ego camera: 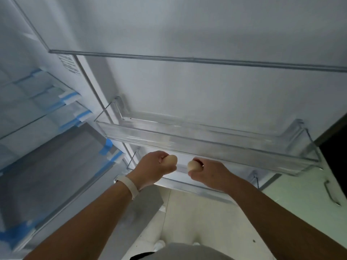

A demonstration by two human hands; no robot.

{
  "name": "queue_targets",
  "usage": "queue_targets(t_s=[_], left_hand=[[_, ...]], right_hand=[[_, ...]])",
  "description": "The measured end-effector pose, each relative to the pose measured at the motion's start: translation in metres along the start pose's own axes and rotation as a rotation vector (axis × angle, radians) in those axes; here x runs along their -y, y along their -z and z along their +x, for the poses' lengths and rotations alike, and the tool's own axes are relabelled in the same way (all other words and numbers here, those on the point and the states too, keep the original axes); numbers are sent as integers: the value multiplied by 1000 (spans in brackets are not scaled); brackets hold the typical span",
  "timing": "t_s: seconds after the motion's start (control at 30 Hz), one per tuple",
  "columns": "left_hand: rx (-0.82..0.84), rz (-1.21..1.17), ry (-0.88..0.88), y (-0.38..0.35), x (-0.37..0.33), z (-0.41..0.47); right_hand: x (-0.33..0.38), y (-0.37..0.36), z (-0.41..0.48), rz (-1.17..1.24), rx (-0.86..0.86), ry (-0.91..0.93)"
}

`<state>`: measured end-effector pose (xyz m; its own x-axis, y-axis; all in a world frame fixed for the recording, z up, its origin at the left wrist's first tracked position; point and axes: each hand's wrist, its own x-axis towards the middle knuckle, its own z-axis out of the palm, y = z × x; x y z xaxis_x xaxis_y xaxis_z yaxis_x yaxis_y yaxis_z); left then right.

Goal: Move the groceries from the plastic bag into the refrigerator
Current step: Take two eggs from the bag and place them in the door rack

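Observation:
I face the inside of the open refrigerator door point(206, 87), white with clear plastic bins. My left hand point(155, 168), with a white band on the wrist, is closed around a pale beige egg point(171, 159). My right hand point(208, 172) grips a second pale egg point(192, 165). Both hands are held side by side just below the middle clear door bin point(216, 147) and over the lower door bin point(197, 186). The plastic bag is out of sight.
An upper door rail point(187, 58) runs across the door. To the left, the refrigerator interior shows glass shelves point(37, 109) with blue tape and a grey drawer front point(47, 175). A cabinet with a metal handle point(331, 193) stands at right. Pale floor tiles point(197, 222) lie below.

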<state>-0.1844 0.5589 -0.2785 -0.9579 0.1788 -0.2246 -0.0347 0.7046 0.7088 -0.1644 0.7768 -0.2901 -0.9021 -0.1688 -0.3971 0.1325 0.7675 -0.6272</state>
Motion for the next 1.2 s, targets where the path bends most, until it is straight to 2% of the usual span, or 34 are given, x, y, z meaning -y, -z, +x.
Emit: queue_targets(t_s=[0.23, 0.33, 0.77, 0.97, 1.2], left_hand=[[361, 263, -15, -4, -3, 35], [449, 340, -53, -7, -1, 45], [573, 491, -173, -17, 22, 72], [565, 616, -251, -22, 22, 75], [564, 599, -255, -20, 29, 79]], right_hand=[[-10, 0, 11, -237, 58, 48], [-15, -3, 16, -313, 51, 73], [-24, -7, 30, -543, 153, 101], [-28, -10, 29, -539, 128, 88], [-27, -5, 23, -527, 68, 98]])
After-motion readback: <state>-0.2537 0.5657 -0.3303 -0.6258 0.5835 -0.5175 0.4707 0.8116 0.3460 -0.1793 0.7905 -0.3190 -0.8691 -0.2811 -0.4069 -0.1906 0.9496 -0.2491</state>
